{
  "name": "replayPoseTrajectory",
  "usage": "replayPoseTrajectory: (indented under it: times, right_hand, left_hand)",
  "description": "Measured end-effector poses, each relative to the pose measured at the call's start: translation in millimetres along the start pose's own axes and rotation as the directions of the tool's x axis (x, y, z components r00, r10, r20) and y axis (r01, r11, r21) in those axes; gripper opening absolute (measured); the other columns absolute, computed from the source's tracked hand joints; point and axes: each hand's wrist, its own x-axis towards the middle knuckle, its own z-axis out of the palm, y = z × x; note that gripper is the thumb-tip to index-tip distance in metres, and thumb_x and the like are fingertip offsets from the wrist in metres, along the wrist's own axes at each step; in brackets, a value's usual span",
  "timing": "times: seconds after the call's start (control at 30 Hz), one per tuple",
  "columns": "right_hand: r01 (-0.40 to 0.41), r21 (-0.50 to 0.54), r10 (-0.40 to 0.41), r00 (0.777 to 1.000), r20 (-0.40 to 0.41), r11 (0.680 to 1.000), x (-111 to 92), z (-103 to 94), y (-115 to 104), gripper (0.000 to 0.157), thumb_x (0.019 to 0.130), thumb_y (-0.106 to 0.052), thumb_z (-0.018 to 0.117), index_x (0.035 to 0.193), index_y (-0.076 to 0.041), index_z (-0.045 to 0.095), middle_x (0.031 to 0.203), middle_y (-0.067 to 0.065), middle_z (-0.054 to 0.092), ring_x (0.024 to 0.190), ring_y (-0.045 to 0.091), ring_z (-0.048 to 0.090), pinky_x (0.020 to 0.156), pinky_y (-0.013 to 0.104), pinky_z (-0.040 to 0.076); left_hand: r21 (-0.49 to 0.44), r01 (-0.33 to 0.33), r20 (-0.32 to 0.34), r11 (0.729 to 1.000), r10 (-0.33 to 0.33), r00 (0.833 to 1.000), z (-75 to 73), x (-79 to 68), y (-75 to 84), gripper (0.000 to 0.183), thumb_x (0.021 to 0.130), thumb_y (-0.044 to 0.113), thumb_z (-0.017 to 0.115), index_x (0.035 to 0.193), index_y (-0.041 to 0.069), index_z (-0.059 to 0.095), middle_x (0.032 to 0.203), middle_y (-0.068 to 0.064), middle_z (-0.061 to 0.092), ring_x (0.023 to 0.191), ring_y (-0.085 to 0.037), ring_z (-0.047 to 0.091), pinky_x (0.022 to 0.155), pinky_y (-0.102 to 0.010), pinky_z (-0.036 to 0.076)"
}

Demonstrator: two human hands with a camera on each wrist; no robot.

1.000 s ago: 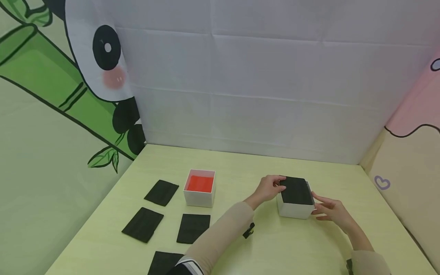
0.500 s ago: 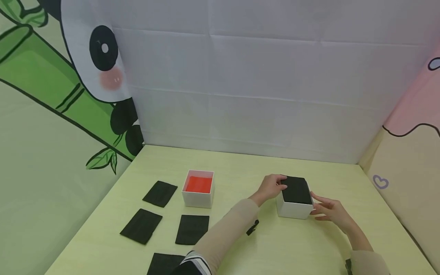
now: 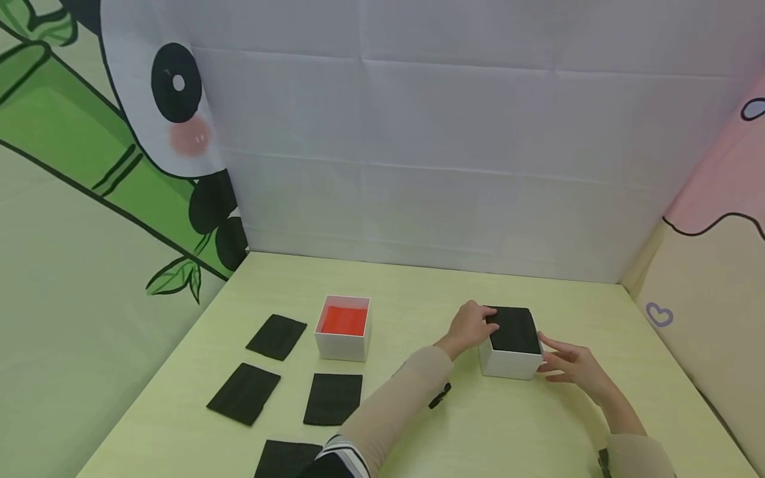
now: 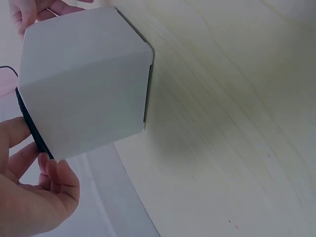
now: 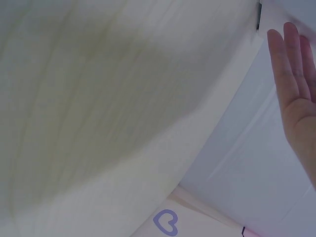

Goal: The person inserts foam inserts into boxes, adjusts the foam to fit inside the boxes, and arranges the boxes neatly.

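Observation:
On the table's right half stands a white box [image 3: 510,364] with a thin black square cloth [image 3: 514,329] over its top. My left hand [image 3: 468,327] pinches the cloth at the box's far left edge; in the left wrist view, its thumb and fingers meet around the dark edge [image 4: 30,121]. Along the box's right side, my right hand [image 3: 572,365] touches the wall with outstretched fingers, which the right wrist view shows nearly straight. Whatever lies inside this box is hidden beneath the cloth.
Left of centre, a second white box [image 3: 343,346] stands open with a red piece [image 3: 344,321] inside. Several more black squares lie flat on the pale yellow table, among them one at far left [image 3: 277,336] and one in front [image 3: 333,399]. A white sheet backs the table.
The head view has shifted slightly, moving the scene a little left. Both hands stay at the covered box, with only small shifts of the left fingers on the cloth.

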Motion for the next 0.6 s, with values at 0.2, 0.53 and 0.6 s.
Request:
replayPoseTrajectory:
  times: [0.2,0.53,0.6]
  right_hand:
    - [-0.009,0.001,0.009,1.0,-0.01,1.0,0.3,0.3,-0.2,0.045,0.092,-0.008,0.049,0.131,0.005,0.032,0.098,-0.016,0.062,0.083,0.027,0.063,0.067,0.041,0.049]
    - [-0.026,0.01,0.026,1.0,-0.003,1.0,-0.7,0.4,-0.1,0.046,0.092,-0.009,0.049,0.131,0.006,0.03,0.098,-0.017,0.062,0.083,0.026,0.063,0.068,0.041,0.049]
    - [-0.029,0.013,0.03,1.0,-0.004,0.999,-0.9,0.4,-0.2,0.046,0.092,-0.01,0.049,0.131,0.006,0.03,0.098,-0.017,0.062,0.083,0.025,0.063,0.069,0.041,0.049]
  left_hand:
    - [0.005,0.025,-0.001,1.0,-0.025,1.0,-1.3,-1.3,4.0,0.036,0.076,0.027,0.071,0.11,0.016,0.066,0.093,-0.002,0.055,0.085,-0.01,0.049,0.07,-0.019,0.04]
    - [0.063,0.098,0.008,0.993,-0.098,0.995,-21.4,-18.4,24.0,0.033,0.077,0.027,0.069,0.108,0.019,0.067,0.094,-0.001,0.052,0.082,-0.01,0.045,0.058,-0.017,0.036]
    - [0.071,0.119,0.012,0.99,-0.121,0.993,-21.6,-18.2,25.5,0.033,0.076,0.027,0.07,0.108,0.02,0.067,0.095,-0.001,0.051,0.083,-0.011,0.045,0.056,-0.018,0.036]
